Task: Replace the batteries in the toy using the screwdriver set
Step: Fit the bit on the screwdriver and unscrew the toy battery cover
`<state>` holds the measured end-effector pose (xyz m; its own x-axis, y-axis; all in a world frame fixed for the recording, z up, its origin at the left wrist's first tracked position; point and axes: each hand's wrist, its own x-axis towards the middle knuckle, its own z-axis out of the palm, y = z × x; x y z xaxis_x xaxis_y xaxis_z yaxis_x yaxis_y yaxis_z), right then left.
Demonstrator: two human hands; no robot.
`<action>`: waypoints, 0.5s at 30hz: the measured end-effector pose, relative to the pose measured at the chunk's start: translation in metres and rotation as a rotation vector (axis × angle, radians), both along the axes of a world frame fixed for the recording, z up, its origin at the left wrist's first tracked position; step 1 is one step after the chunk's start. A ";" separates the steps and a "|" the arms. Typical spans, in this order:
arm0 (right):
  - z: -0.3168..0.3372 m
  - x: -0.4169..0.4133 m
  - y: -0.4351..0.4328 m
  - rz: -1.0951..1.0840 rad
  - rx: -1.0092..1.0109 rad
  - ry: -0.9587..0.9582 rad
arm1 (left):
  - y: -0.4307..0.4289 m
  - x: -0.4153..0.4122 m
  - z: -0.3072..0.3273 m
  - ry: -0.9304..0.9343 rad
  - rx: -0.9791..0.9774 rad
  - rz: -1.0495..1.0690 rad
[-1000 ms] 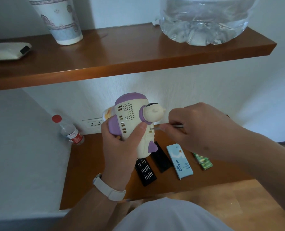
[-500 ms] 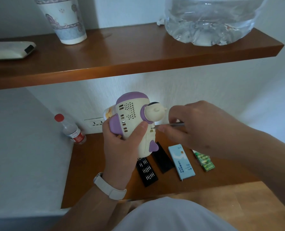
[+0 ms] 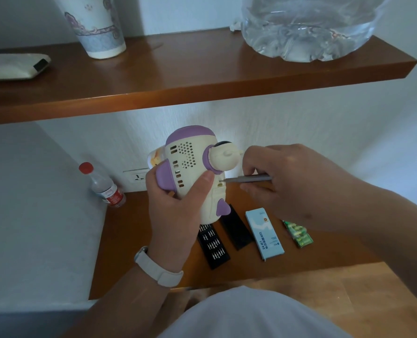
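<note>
1. The toy (image 3: 193, 167) is cream plastic, rocket-shaped, with a purple cap and fins, speaker holes, and a small round figure on its side. The left hand (image 3: 175, 211) grips it upright above the lower shelf (image 3: 134, 240).
2. The screwdriver (image 3: 249, 178) is slim and silver. It lies nearly level, pinched in the right hand (image 3: 288, 181), with its tip at a small hole just below the figure.
3. The black bit tray (image 3: 213, 245), with rows of silver bits, lies flat on the shelf. A second black tray (image 3: 236, 230) lies just beside it.
4. A blue-and-white box (image 3: 264, 234) lies to the right of the trays.
5. The green batteries (image 3: 299, 234) lie to the right of the box.
</note>
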<state>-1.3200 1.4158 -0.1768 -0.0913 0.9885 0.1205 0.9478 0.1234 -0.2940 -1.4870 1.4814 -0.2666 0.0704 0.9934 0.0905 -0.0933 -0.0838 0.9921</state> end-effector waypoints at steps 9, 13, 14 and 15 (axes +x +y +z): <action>-0.005 0.002 0.008 -0.025 -0.021 -0.037 | -0.001 -0.004 -0.005 0.003 0.008 0.030; -0.007 0.000 0.008 -0.007 -0.003 -0.002 | -0.002 -0.008 -0.007 0.007 0.011 0.043; -0.006 -0.002 0.007 -0.003 0.000 0.000 | -0.003 -0.008 -0.006 0.009 0.013 0.044; -0.006 -0.002 0.006 -0.001 0.004 0.006 | -0.003 -0.008 -0.006 0.012 0.015 0.044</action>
